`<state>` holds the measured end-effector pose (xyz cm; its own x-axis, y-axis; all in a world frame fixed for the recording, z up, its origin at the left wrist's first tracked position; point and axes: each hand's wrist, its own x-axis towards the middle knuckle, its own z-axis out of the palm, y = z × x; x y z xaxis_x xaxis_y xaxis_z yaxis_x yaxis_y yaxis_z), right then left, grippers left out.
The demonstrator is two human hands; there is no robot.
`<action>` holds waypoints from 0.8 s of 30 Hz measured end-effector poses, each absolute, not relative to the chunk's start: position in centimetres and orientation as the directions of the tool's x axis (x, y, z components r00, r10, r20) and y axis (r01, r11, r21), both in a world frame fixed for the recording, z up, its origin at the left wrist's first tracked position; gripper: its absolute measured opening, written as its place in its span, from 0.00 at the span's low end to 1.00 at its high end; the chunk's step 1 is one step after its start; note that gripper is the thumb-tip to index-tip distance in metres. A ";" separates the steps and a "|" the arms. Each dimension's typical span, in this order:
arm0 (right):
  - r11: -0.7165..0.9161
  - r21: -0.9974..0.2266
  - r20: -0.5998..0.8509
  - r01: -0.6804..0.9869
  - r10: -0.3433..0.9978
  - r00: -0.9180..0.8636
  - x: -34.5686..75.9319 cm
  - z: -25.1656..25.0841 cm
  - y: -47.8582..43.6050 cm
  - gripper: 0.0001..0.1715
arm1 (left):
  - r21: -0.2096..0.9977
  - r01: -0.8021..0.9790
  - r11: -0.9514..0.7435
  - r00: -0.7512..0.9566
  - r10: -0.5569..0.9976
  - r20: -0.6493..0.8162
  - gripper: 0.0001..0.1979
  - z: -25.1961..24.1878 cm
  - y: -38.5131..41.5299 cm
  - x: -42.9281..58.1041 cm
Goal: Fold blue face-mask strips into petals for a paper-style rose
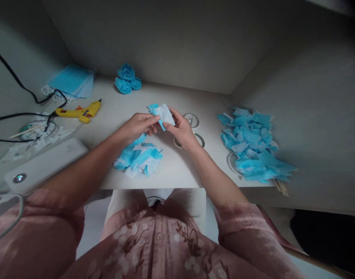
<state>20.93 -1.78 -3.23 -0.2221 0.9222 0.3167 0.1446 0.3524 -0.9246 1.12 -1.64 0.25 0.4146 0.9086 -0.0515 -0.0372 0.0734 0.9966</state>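
Between my two hands, over the middle of the table, is a folded blue-and-white piece of face mask fabric. My left hand pinches its left edge with thumb and fingers. On the other side, my right hand grips it, thumb in front and fingers behind. Below my left hand lies a loose pile of blue and white fabric scraps. Rolls of tape sit on the table under and beside my right wrist, partly covered by it.
Rolled blue fabric flowers stand at the back. To the left are stacked blue face masks, a yellow glue gun, black cables and a white power bank. A large scrap heap with wooden sticks lies right.
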 end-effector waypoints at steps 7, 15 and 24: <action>0.341 -0.930 0.308 0.141 0.928 -0.208 21.3 -3.3 -1.6 0.46 | 0.990 -0.074 0.123 0.332 0.939 -0.092 0.15 0.3 -1.3 0.9; 0.608 -0.699 0.552 0.376 0.793 -0.258 22.5 -1.6 -2.3 0.35 | 0.962 -0.206 0.179 0.307 0.945 -0.110 0.12 0.5 -1.1 0.8; 0.709 -0.481 0.620 0.515 0.691 -0.372 21.6 -2.5 -2.3 0.09 | 0.970 -0.158 0.183 0.348 0.930 -0.118 0.15 0.3 -1.3 1.0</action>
